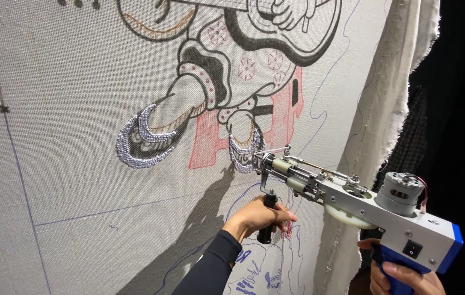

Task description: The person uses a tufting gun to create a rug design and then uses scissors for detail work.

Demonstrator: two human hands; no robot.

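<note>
So the big thing here is the grey backing cloth (pixel 79 180) stretched upright and tight, which makes sense since a slack cloth would just give way under the needle. Everything else is easiest to place off that cloth: drawn across its upper middle is a cartoon figure outline (pixel 232 60), partly filled with silvery looped yarn on the two shoes (pixel 144 143) and a red patch (pixel 213 139) between them. Off the cloth's right edge hangs a loose cream fabric border (pixel 391 109). The tufting gun (pixel 352 199) sits in front of the cloth's lower right, nose pressed against it right by the smaller shoe, body angled back and down toward the person. Left hand (pixel 259 216) is wrapped in a fist around the black front handle (pixel 268 218) close to the cloth, looks like that's for steering the tip. Right hand (pixel 401 276) is closed round the blue rear grip (pixel 393 267) farthest from the cloth, carrying the weight near the switch.
</note>
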